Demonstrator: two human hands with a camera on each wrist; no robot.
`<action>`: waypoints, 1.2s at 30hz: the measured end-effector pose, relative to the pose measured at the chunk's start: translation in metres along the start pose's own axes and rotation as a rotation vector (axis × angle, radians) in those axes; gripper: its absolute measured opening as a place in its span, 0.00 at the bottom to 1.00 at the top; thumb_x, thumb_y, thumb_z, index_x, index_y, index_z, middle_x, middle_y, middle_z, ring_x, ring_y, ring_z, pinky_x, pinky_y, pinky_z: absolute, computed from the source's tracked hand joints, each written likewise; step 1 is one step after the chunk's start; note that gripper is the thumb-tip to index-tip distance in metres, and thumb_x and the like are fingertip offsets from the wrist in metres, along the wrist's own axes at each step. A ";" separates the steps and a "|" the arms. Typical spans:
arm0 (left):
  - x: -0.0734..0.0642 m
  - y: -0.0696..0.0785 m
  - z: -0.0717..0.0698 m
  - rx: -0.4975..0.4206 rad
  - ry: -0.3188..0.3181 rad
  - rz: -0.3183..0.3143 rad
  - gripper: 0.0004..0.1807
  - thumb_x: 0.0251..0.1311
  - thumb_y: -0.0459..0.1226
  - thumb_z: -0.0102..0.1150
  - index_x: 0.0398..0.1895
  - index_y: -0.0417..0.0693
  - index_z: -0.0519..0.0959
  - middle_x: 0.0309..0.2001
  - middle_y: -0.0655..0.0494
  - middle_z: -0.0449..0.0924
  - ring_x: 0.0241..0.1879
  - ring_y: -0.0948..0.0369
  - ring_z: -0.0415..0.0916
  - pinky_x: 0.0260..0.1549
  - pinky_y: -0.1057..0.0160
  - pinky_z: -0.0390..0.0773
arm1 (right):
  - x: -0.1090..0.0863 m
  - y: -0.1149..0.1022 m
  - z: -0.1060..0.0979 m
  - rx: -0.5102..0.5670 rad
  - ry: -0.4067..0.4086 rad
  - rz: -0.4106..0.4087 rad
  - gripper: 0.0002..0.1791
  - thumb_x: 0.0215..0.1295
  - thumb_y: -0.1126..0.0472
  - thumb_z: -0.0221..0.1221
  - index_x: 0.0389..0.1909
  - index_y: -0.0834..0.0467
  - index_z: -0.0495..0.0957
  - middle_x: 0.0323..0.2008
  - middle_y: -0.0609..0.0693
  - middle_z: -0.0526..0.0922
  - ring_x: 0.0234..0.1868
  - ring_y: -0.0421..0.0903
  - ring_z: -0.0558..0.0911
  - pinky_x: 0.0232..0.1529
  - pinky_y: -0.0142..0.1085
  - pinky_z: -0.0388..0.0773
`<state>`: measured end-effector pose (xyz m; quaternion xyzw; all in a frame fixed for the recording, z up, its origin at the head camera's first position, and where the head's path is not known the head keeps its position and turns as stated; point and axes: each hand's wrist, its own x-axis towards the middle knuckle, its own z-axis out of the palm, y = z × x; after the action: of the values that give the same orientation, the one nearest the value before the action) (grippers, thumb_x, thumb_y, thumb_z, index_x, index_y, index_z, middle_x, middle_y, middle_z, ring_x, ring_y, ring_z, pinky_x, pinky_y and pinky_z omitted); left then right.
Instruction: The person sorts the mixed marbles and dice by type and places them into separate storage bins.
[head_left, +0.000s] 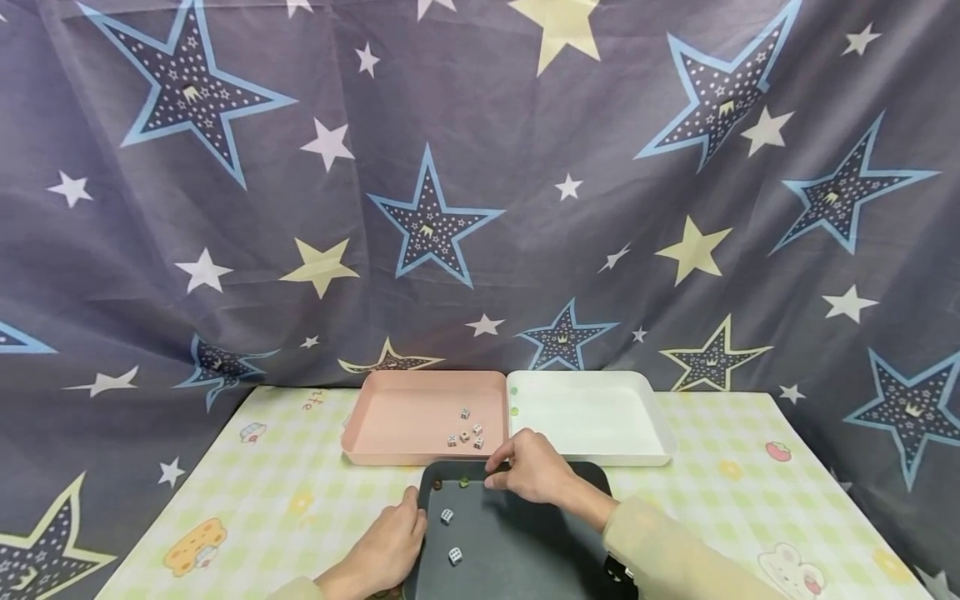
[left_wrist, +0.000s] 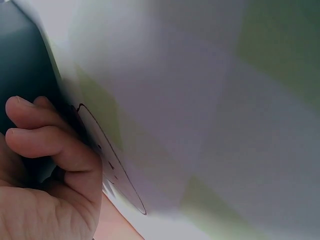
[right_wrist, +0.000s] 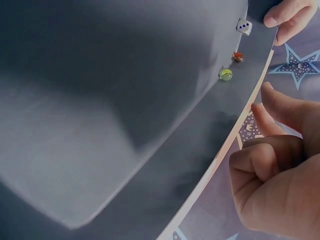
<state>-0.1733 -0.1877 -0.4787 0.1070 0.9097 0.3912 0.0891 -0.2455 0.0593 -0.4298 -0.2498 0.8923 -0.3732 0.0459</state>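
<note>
The left edge of a dark grey tray [head_left: 502, 567] is gripped by my left hand [head_left: 386, 542], whose curled fingers [left_wrist: 55, 140] show by the tray's side in the left wrist view. My right hand [head_left: 534, 468] hovers over the tray's far edge, thumb and forefinger apart with nothing visible between them, the other fingers curled. Left of it, along the tray's far side, lie a yellow-green marble [right_wrist: 225, 74] and a reddish-brown marble [right_wrist: 238, 57]. Two white dice, one farther [head_left: 447, 517] and one nearer [head_left: 455, 556], lie along the tray's left part.
Behind the dark tray, a pink tray [head_left: 405, 417] holds several white dice [head_left: 465, 437]. Against its right side stands a white tray [head_left: 592, 417] with two green marbles [head_left: 514, 412] at its left wall. A checked cloth [head_left: 255, 500] covers the table; a starry curtain [head_left: 480, 208] hangs behind.
</note>
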 end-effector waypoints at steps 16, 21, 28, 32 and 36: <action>-0.001 0.001 0.001 -0.001 0.003 0.015 0.11 0.82 0.31 0.36 0.49 0.31 0.68 0.19 0.52 0.73 0.10 0.63 0.75 0.07 0.62 0.77 | 0.005 -0.002 0.011 -0.006 -0.008 0.007 0.06 0.58 0.65 0.78 0.35 0.59 0.91 0.14 0.41 0.77 0.17 0.37 0.68 0.22 0.31 0.69; 0.000 0.002 0.001 0.000 0.011 0.022 0.11 0.82 0.32 0.37 0.49 0.30 0.68 0.19 0.52 0.73 0.09 0.64 0.74 0.07 0.61 0.77 | 0.005 -0.002 0.014 0.006 -0.007 0.002 0.07 0.57 0.65 0.78 0.35 0.59 0.91 0.15 0.41 0.78 0.16 0.37 0.70 0.23 0.31 0.72; -0.001 0.001 0.001 0.003 0.019 0.027 0.10 0.82 0.32 0.38 0.48 0.31 0.69 0.18 0.52 0.73 0.08 0.65 0.73 0.06 0.60 0.77 | 0.006 -0.005 0.019 0.009 -0.005 0.001 0.07 0.56 0.65 0.78 0.35 0.58 0.92 0.25 0.41 0.86 0.21 0.36 0.75 0.26 0.32 0.77; -0.003 0.000 0.002 -0.009 0.007 0.022 0.11 0.82 0.32 0.37 0.48 0.31 0.69 0.18 0.52 0.73 0.08 0.65 0.73 0.05 0.60 0.77 | 0.007 -0.006 0.021 -0.005 -0.009 -0.010 0.07 0.55 0.65 0.79 0.34 0.58 0.92 0.28 0.43 0.88 0.23 0.35 0.77 0.28 0.32 0.78; -0.003 0.000 0.002 -0.021 0.004 0.026 0.12 0.82 0.32 0.36 0.49 0.30 0.69 0.17 0.53 0.73 0.06 0.65 0.72 0.03 0.61 0.75 | 0.009 -0.004 0.024 -0.021 -0.005 -0.016 0.08 0.54 0.65 0.79 0.34 0.58 0.92 0.29 0.42 0.89 0.24 0.33 0.78 0.29 0.31 0.79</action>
<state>-0.1698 -0.1871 -0.4798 0.1173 0.9043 0.4020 0.0831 -0.2451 0.0375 -0.4430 -0.2581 0.8940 -0.3637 0.0426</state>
